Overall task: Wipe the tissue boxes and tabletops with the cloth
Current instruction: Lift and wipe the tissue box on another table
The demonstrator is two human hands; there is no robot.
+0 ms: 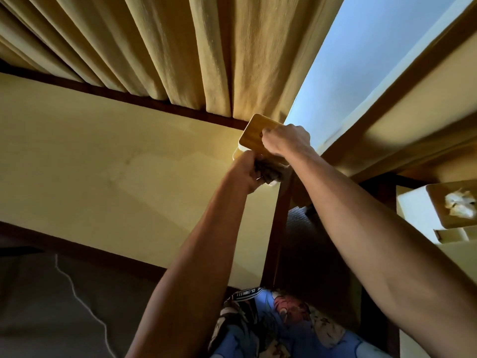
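right hand point(286, 139) grips bamboo-lidded tissue box point(254, 136) at far table corner; left hand point(245, 174) clutches dark cloth point(269, 171) against its side. risk: hard rubbing tips box off edge.

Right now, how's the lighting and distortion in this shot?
Head view: bright window backlights the scene; the hands, the dark cloth and the tissue box sit in warm shadow; wide-angle lens bends the curtain and table edges.
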